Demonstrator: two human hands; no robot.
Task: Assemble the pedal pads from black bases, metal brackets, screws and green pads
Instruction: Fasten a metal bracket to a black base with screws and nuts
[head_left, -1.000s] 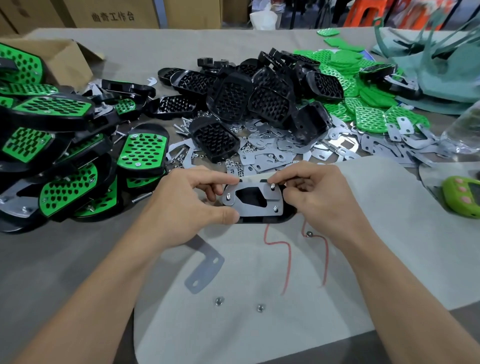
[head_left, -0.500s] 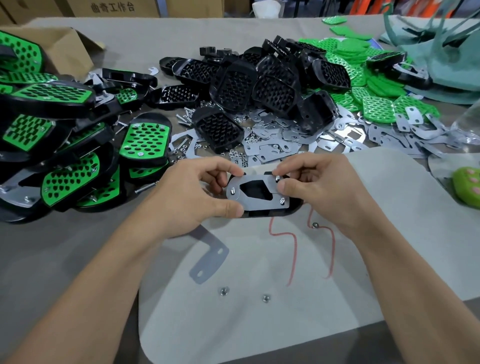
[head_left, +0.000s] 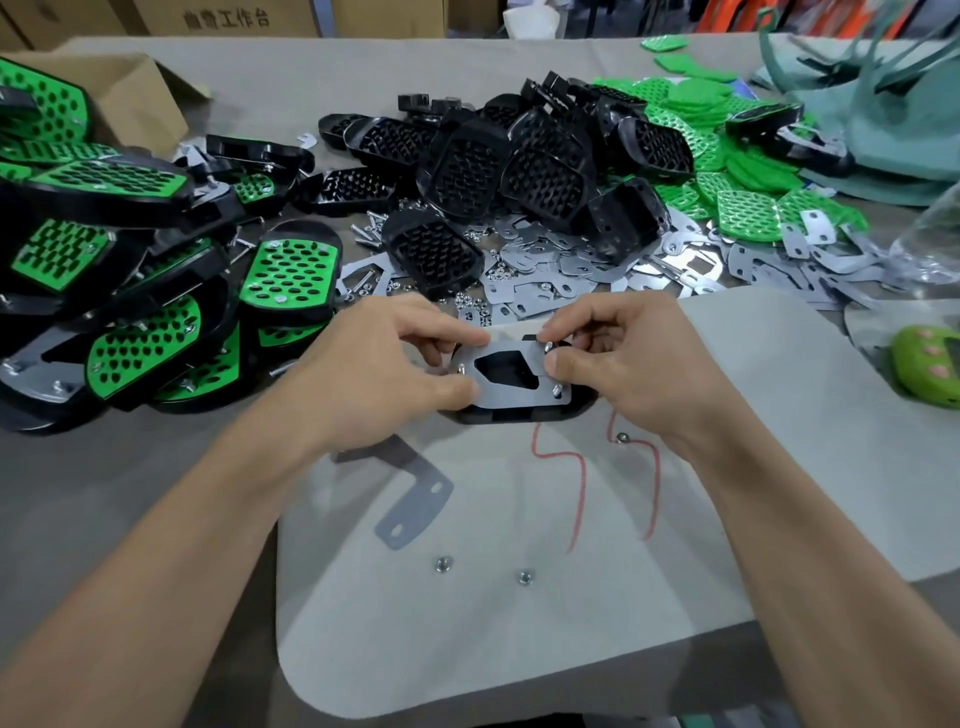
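Note:
A metal bracket (head_left: 519, 396) with a dark cut-out lies flat on a black base (head_left: 524, 415) at the middle of the table. Screw ends stick up through its corners. My left hand (head_left: 384, 374) pinches the bracket's left end between thumb and fingers. My right hand (head_left: 623, 358) grips the right end, its fingertips at the upper right screw (head_left: 548, 347). A bent bracket (head_left: 413, 501) lies nearer me on the pale mat (head_left: 467, 649), with two loose nuts (head_left: 443, 564) and a third nut (head_left: 621, 438) by my right wrist.
Finished green-and-black pads (head_left: 130, 291) pile up at the left beside a cardboard box (head_left: 130, 98). Black bases (head_left: 498, 166) heap behind, flat brackets (head_left: 649, 270) and screws in front of them, green pads (head_left: 727, 156) at the back right. A green toy-like object (head_left: 930, 364) sits at the right.
Both hands have stayed on the bracket and base, shifting their fingers a little around the screws. The view has dipped slightly, so the table contents sit lower in frame.

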